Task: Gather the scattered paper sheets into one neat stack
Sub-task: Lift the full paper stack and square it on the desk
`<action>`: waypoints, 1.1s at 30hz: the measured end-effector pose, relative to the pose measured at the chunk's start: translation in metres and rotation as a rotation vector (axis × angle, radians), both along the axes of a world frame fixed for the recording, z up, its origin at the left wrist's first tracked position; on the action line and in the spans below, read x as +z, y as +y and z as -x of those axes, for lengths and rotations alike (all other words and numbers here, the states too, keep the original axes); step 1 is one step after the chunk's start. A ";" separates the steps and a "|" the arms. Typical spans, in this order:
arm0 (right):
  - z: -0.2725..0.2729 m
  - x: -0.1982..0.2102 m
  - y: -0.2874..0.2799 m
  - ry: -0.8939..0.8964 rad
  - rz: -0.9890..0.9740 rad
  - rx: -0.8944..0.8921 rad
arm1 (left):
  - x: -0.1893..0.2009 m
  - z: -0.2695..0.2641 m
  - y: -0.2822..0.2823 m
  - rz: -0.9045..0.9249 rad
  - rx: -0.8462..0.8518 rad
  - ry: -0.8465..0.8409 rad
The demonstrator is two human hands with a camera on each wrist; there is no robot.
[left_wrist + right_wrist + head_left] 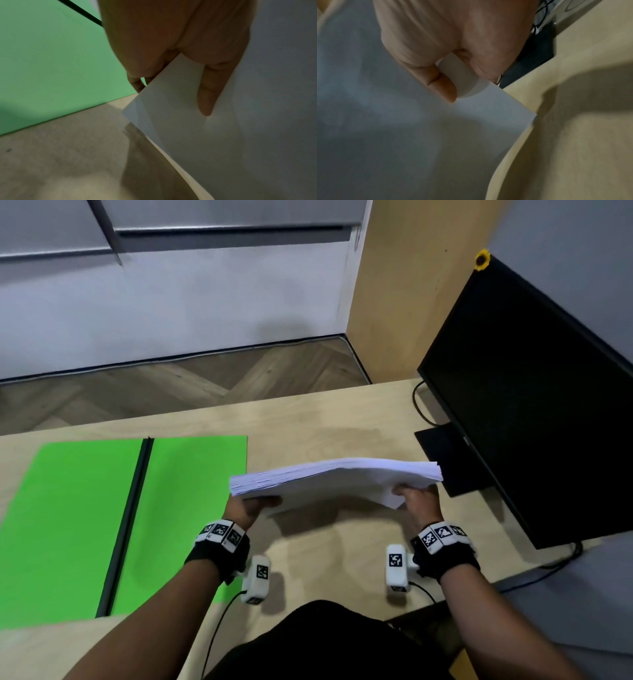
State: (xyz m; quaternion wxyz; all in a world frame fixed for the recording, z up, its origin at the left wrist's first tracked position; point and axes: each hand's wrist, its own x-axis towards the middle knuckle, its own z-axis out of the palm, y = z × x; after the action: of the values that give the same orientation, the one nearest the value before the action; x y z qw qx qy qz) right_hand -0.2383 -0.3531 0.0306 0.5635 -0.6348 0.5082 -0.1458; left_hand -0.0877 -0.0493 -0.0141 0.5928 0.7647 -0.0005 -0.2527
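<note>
- Your two arms reach out from the near edge, and each wrist wears a black band with a small camera.
- Your left hand [251,506] grips the left end of the paper stack [334,481]. The wrist view shows the thumb [208,94] pressed flat on one face, with the other fingers tucked behind the sheets.
- Your right hand [418,501] grips the right end the same way, thumb [442,86] on one side, fingers curled round the edge.
- Paper is up in the air, held between both hands above the desk [325,419]. It sits in the middle, between the green mat [68,508] on the left and the black screen [534,392] on the right.
- No loose sheets show on the desk or on the mat, so the gathering part looks done, as far as you can see.
- Edges are not tidy yet. The left end fans out a bit, and a bottom sheet droops and curls near your right hand.
- What is left, I think: tap the edges on the desk to line them up, then lay the stack down flat.
- Watch that drooping sheet. It could slip out or fold if you loosen your grip too soon.
</note>
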 end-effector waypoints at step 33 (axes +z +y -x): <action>0.055 -0.051 0.021 0.328 -0.270 0.133 | -0.016 0.028 0.000 -0.461 -0.266 0.352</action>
State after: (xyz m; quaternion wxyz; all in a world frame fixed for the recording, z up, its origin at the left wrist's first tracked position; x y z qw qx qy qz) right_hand -0.2936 -0.3320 -0.0207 0.5615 -0.6012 0.5647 0.0661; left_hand -0.1161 -0.0493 -0.0298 0.3565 0.8166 0.0594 -0.4501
